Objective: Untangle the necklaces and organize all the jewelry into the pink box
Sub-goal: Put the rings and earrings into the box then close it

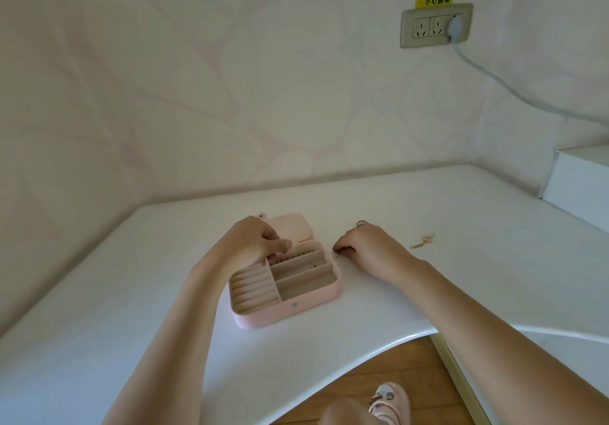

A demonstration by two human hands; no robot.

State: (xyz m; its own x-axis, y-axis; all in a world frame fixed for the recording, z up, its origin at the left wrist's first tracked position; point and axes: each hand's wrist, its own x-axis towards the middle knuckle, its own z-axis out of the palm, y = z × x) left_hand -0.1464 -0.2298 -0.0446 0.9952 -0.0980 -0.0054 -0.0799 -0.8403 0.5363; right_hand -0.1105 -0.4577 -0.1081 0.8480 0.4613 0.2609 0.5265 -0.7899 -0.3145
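While the pink box (290, 316) lies open, one small bit (313, 265) inside | my right grip (365, 246) pinches a thin piece (334, 254) beside it | left grip (257, 240) curls over it, I can't tell if holding | ring (361, 223), gold piece (423, 240) wait on desk (131, 292)

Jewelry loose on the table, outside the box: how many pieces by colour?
Silver: 1, ring
Gold: 1, cluster
Unclear colour: 1, tiny piece pinched by right hand
Total: 3

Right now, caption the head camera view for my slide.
Left hand over the open pink compartmented jewelry box, right hand curled on the white table beside it.
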